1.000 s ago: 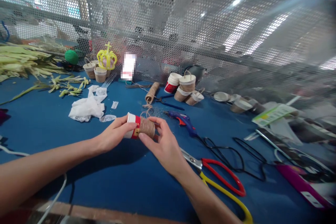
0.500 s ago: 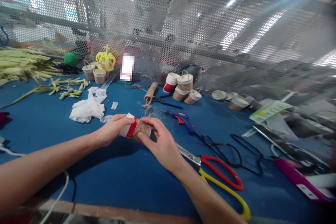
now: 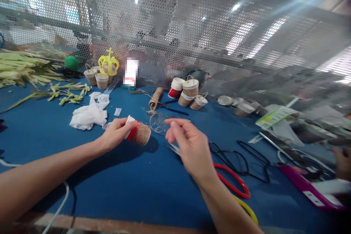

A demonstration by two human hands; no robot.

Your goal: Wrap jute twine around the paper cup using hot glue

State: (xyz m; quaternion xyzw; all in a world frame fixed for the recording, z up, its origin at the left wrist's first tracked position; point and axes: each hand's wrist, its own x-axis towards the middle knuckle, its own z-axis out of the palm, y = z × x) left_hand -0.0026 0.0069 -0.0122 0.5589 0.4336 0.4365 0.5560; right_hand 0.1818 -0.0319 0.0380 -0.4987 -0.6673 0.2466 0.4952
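My left hand grips the rim end of a small cup, red and white near the rim and wrapped in brown twine lower down. The cup lies tilted on its side above the blue table, its base toward the right. My right hand is apart from the cup, index finger extended and the other fingers loosely curled, with nothing visible in it. Beneath that hand lie scissors with one red and one yellow handle. A loose twine loop runs between the hands from the twine roll.
Pliers lie behind the hands. Several twine-wrapped cups stand farther back. Crumpled white material is at left. A black cable and a purple power strip occupy the right. Another person's hand shows at the right edge.
My right hand has let go of the cup and moved right, now covering the blue glue gun. My left hand keeps the cup, shifted slightly left with the view.
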